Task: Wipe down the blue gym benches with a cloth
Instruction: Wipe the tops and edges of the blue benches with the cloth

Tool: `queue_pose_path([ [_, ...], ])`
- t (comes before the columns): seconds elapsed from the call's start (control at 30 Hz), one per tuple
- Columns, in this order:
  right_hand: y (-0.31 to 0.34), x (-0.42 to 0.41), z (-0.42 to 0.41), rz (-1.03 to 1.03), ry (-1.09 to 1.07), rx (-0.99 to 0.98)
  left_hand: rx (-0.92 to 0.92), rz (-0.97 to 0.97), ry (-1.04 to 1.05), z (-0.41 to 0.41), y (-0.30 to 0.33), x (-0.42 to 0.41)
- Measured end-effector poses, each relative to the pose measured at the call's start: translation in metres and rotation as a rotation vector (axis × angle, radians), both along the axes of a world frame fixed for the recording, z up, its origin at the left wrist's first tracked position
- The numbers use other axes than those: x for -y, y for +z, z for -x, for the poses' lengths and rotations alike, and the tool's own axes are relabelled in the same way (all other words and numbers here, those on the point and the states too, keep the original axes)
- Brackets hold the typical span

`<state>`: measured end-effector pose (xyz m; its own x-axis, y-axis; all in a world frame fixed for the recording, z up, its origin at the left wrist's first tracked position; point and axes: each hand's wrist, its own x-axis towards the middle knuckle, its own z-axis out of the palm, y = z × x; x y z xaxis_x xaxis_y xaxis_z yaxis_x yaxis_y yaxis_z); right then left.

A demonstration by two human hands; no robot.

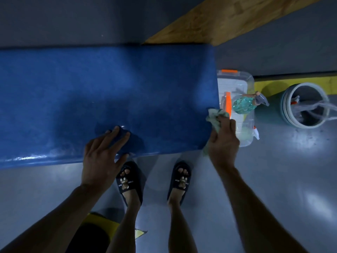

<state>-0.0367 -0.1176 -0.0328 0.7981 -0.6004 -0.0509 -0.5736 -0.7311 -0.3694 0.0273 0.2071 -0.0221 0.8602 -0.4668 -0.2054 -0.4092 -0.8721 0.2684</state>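
The blue gym bench lay crosswise under the person, its padded top running off the left side of the view and ending in a square right end, with its near long edge glossy and wet-looking just above the person's feet. The left hand rested flat on that near edge, fingers straight and spread over the worktop, holding nothing. The right hand gripped a crumpled pale green cloth, fingers curled round it, and held it against the right end of the bench near its front corner. Just beside that end, on the grey floor, stood a clear plastic storage box with orange latches; a teal spray bottle lay in or on it, which of the two was unclear. Farther right, well apart from the bench, stood a round bucket with mop strands inside. A wooden plank ran diagonally beyond the bench's far right corner. The person stood in dark slippers close to the near edge, with open floor behind and to the right of the feet.
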Motion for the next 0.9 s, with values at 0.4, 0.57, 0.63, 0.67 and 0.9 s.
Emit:
queue_pose_path([
  [0.4,0.017,-0.034,-0.012,0.114,0.455,-0.132,-0.035,0.039,-0.025,-0.007,0.0,-0.011],
  [0.57,0.008,-0.026,-0.011,0.079,-0.05,-0.066,-0.058,0.024,-0.019,-0.008,-0.001,-0.011],
  [0.63,-0.005,-0.083,-0.021,0.059,-0.038,0.059,-0.057,0.023,-0.022,-0.009,-0.001,-0.011],
  [0.67,-0.008,-0.116,-0.027,0.027,0.026,0.088,-0.051,0.027,-0.029,-0.01,-0.001,-0.011],
  [0.9,0.01,-0.098,-0.021,0.026,0.622,-0.011,0.002,0.059,-0.094,-0.017,-0.002,-0.02],
])
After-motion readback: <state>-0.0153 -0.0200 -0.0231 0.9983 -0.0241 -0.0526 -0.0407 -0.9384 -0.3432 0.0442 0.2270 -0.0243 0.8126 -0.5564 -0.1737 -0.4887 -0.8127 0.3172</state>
